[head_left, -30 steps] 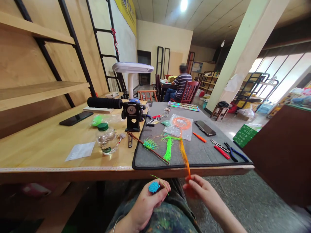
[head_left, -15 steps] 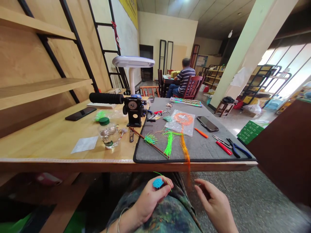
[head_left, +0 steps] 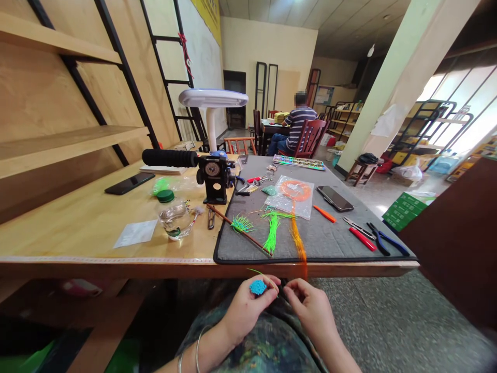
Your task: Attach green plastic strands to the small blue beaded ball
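Observation:
Over my lap, my left hand [head_left: 250,305] is closed round a tight cluster of small blue bead-like tips [head_left: 258,287]; the rest of it is hidden in the palm. A thin green strand [head_left: 255,271] sticks out past the same hand, and its end shows by the thumb. Just to the right, my right hand [head_left: 310,305] has thumb and forefinger pinched together, close to the left fingertips. Whatever lies in that pinch is too small to make out. Orange threads [head_left: 298,241] hang over the table edge above my right hand.
On the grey mat [head_left: 240,248] lie green strands [head_left: 271,233], a brown stick [head_left: 256,242], a phone [head_left: 335,198], pliers [head_left: 386,239] and an orange pen-like tool [head_left: 324,213]. A black hand-cranked device [head_left: 215,178] and a water jar [head_left: 175,220] stand left. A person [head_left: 301,122] sits far back.
My right hand has moved left to the left hand's fingertips, and its thumb and forefinger have closed. The left hand has shifted slightly right, still holding the blue cluster.

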The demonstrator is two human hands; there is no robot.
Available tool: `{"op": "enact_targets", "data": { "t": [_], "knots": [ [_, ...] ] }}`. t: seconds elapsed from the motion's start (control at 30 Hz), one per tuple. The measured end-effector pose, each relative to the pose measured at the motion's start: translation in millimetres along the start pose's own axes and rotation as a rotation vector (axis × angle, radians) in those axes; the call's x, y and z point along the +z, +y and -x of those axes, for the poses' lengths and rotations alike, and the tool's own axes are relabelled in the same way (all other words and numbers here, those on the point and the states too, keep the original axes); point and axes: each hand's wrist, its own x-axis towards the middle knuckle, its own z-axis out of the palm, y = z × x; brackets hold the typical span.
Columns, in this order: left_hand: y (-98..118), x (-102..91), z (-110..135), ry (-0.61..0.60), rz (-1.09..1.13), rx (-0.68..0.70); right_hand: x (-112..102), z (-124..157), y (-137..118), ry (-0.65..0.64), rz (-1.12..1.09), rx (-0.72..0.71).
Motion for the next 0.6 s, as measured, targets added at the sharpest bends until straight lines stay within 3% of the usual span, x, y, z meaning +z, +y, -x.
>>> {"op": "enact_targets", "data": {
  "t": [0.13,0.3,0.43,0.53,0.6],
  "knots": [
    [3,10.0,-8,-0.06,0.051,-0.117,-2,16,-2,-0.077,-0.153,0.019],
    [6,17.2,-14,-0.24,0.212,-0.315,-10,32,-9,-0.162,-0.162,-0.025],
    [3,14.6,-12,-0.279,0.373,-0.38,-17,43,-2,-0.241,-0.17,-0.066],
    [0,9.3,-8,-0.252,0.535,-0.464,-20,50,16,-0.203,-0.19,-0.091],
    [-2,5.5,-5,-0.241,0.613,-0.524,-21,52,28,-0.077,-0.177,-0.12]
  ]
}}
